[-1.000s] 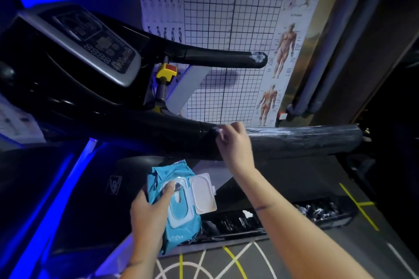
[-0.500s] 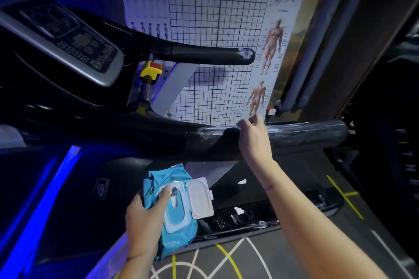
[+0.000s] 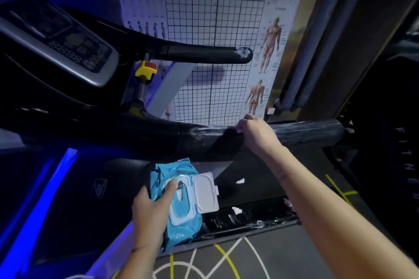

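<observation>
my left hand (image 3: 152, 210) grips the blue pack of wet wipes (image 3: 184, 231) from its left side, fingers clamped round it and the thumb lying across the opening on top. the pack's white lid (image 3: 206, 192) is flipped open to the right. i hold the pack in the air, low and near me, below the near handrail (image 3: 306, 131) and above the treadmill's right edge.

my right hand (image 3: 257, 135) sits on top of the near handrail, about midway along it, knuckles up and fingers curled down onto the rail. whether anything is pinched between them i cannot tell. just left of that hand the rail's black surface shows pale smears; to the right it looks wrapped in wrinkled film.

below the rail, two small white scraps (image 3: 240, 181) lie on the dark deck and side rail. the floor (image 3: 283, 256) near me is grey with yellow and white lines.

further off, the far handrail (image 3: 204, 53) runs parallel, its right end scuffed white. at the left is the console (image 3: 68, 43) with its grey frame, and a yellow stop knob (image 3: 146, 69) beneath it. a gridded wall chart (image 3: 215, 18) with anatomy figures hangs behind, and two grey pipes (image 3: 317, 41) stand to its right. blue light glows at the left.
</observation>
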Demonstrator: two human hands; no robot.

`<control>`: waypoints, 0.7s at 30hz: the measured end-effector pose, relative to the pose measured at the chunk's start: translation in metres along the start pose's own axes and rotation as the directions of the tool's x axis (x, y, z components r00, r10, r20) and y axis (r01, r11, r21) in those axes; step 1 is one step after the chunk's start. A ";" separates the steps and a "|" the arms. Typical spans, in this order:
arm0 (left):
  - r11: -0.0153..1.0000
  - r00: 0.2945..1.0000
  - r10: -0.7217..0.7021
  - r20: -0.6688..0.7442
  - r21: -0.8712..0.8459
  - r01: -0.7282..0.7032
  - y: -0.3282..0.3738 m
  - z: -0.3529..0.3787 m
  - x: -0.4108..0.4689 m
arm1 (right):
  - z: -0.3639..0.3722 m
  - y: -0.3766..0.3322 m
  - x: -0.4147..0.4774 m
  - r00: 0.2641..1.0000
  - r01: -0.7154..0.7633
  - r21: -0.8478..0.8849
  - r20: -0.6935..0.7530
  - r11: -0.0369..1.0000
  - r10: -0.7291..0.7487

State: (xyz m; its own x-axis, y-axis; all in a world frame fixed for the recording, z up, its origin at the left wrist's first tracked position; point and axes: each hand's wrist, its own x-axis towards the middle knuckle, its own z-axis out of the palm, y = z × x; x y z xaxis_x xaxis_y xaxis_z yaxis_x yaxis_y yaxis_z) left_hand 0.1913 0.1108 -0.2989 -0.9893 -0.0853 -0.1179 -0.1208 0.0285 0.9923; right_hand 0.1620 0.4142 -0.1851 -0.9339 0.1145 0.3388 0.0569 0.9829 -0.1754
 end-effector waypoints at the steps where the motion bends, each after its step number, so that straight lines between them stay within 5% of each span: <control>1: 1.000 1.000 -0.002 0.002 -0.007 0.002 0.001 0.003 -0.001 | -0.004 0.010 -0.004 0.999 -0.043 -0.026 0.011 0.999 0.043; 5: 1.000 1.000 -0.015 0.005 -0.015 0.015 0.003 0.020 -0.007 | -0.010 0.017 -0.004 0.997 -0.073 -0.027 0.002 0.997 0.074; 11: 0.999 0.998 -0.041 -0.049 -0.001 0.041 0.000 0.043 -0.019 | 0.000 -0.027 0.012 0.997 0.075 0.320 0.005 0.944 -0.081; 21: 0.995 0.997 -0.063 -0.033 -0.073 0.060 -0.003 0.096 -0.043 | -0.024 0.080 -0.008 0.998 -0.003 0.100 0.057 0.995 -0.002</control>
State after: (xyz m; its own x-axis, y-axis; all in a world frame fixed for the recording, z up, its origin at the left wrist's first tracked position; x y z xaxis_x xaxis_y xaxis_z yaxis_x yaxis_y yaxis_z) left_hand 0.2267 0.2103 -0.3002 -0.9766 -0.1201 -0.1786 -0.1738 -0.0499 0.9835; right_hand 0.1824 0.4956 -0.1799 -0.9525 0.1037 0.2862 0.0244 0.9631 -0.2679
